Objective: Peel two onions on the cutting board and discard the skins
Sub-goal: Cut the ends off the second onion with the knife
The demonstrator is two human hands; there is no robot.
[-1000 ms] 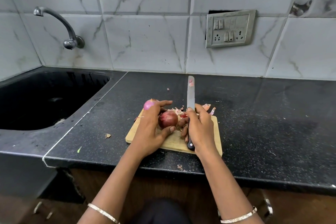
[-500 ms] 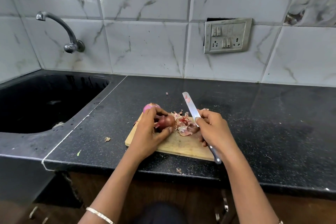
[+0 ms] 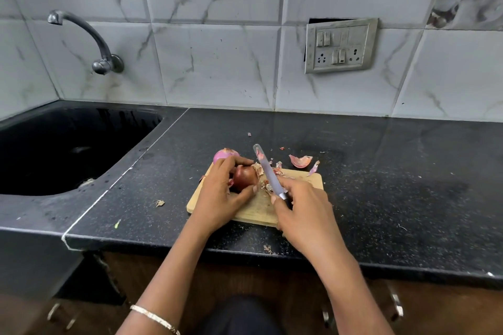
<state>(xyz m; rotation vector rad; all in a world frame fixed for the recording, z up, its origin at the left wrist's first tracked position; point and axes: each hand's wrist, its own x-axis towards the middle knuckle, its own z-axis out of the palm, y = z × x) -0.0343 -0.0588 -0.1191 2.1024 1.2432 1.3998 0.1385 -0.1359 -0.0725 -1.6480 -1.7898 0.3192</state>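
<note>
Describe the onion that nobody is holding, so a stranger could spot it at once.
Find the cutting board on the black counter. By its far left corner, just behind the left hand, sits the loose onion. It is pale purple, unlike the dark onion that the hand holds.

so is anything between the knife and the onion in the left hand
Nothing solid. The left hand grips the onion over the cutting board; the knife in the right hand lies right beside it, only loose skin scraps between.

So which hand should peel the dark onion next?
Probably the right hand: it grips the knife, whose blade lies right beside the dark onion. The left hand is busy holding it.
</note>
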